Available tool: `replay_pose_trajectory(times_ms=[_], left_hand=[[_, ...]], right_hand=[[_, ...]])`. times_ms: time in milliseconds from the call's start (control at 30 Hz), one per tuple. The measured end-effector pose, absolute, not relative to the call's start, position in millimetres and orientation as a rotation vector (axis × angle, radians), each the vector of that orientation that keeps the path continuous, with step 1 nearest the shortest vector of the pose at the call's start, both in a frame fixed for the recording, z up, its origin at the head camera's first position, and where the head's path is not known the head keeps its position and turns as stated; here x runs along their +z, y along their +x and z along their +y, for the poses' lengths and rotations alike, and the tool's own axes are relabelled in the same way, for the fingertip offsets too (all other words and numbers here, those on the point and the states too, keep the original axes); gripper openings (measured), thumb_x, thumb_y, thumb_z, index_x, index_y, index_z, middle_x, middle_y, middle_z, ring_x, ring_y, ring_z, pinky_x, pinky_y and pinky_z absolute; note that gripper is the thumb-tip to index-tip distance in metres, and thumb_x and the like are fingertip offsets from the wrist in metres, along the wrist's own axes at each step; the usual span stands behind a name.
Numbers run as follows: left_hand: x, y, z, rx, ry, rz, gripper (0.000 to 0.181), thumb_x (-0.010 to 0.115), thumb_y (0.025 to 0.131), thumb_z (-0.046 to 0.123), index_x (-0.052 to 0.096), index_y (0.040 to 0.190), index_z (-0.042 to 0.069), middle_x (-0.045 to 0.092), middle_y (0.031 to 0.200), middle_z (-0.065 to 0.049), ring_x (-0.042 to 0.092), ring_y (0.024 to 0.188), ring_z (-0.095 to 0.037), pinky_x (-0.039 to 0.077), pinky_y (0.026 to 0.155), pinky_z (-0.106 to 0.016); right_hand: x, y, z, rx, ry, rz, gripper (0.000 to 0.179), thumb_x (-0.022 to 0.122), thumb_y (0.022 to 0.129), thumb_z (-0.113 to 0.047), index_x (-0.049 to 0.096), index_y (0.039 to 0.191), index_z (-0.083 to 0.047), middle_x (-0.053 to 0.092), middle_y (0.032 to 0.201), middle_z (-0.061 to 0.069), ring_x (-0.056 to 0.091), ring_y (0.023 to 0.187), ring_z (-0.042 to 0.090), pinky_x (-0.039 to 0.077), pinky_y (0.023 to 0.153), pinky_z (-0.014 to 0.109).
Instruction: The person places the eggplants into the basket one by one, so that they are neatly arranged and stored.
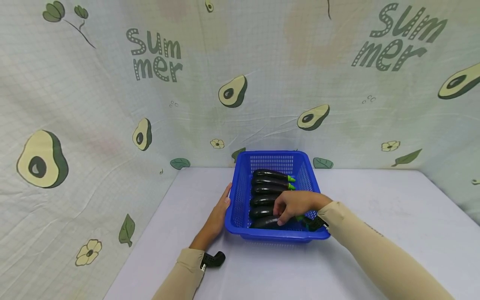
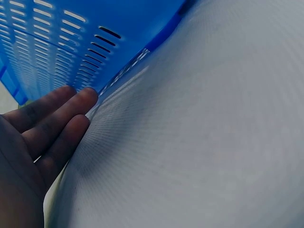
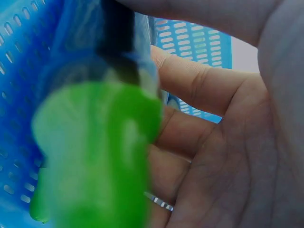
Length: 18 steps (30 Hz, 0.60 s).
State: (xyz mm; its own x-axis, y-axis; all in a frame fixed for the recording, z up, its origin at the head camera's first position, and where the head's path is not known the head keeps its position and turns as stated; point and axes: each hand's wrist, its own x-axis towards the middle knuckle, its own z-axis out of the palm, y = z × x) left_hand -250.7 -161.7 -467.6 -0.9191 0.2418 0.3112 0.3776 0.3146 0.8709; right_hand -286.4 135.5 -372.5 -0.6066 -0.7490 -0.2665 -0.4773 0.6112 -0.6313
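Several dark, glossy eggplants with green stem ends lie in a row inside a blue plastic basket (image 1: 277, 236). My right hand (image 1: 298, 202) reaches in from the right and grips the nearest eggplant (image 1: 263, 223) between thumb and fingers. Up close in the right wrist view, that eggplant's blurred green stem end (image 3: 97, 156) hides part of the fingers (image 3: 190, 78). Fingers nearly straight, my left hand (image 1: 216, 214) touches the basket's left outer side. The left wrist view shows its fingertips (image 2: 86, 99) against the slotted basket wall (image 2: 128, 19).
The basket stands on a white-covered table (image 1: 375, 216) close to its back edge. A hanging cloth (image 1: 270, 83) printed with avocados and lettering rises behind and along the left. Black wrist cameras (image 1: 214, 259) are worn at both sleeves.
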Motion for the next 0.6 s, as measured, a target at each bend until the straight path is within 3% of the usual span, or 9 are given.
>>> replay_pose_trajectory(times_ms=[400,600], left_hand=[[-456,-244,-162,-1.694,-0.607,-2.470,0.054,0.024,0.111,0.024,0.013,0.162,0.013,0.017,0.166,-0.009,0.016,0.151,-0.028,0.013,0.119,-0.055],[-465,-248,-162,-1.687,-0.588,-2.438,0.055,0.025,0.110,0.033,0.016,0.163,0.020,0.020,0.165,-0.002,0.019,0.150,-0.025,0.016,0.119,-0.054]], right_hand=[[-377,-284,133,-0.679,-0.947,2.361,0.020,0.082,0.082,-0.019,0.072,0.098,-0.011,0.068,0.083,-0.004,0.061,0.076,0.014,0.052,0.072,0.035],[-376,-284,136,-0.687,-0.982,2.387,0.022,0.083,0.081,-0.019,0.069,0.094,-0.008,0.067,0.082,-0.003,0.060,0.076,0.014,0.053,0.071,0.034]])
